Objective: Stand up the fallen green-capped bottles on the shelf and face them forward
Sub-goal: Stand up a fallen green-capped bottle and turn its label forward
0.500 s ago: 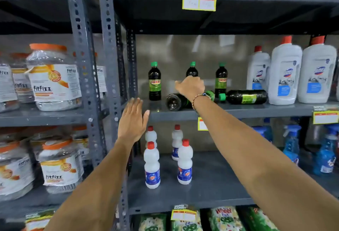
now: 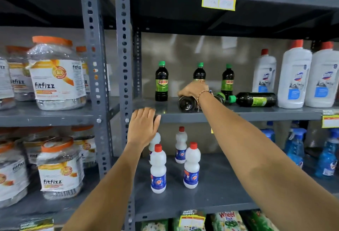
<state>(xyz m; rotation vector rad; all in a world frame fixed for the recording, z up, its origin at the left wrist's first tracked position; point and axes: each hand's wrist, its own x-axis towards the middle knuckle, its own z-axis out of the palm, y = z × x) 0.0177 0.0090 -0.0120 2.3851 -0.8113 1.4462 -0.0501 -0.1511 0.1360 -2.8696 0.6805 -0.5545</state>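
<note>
**Shelf status: 2 green-capped bottles down, 1 under the right hand**

Nearest, the left hand [image 2: 142,127] is flat, fingers extended and together, at the front edge of the middle shelf [image 2: 256,112], holding nothing. Further in, the right hand [image 2: 192,89] is wrapped over the nearer fallen bottle [image 2: 187,103], which lies with its base toward the camera. Just right of it, the second fallen bottle [image 2: 255,99] lies on its side, cap pointing left. Behind, 3 upright green-capped bottles [image 2: 161,82] stand in a row.
</note>
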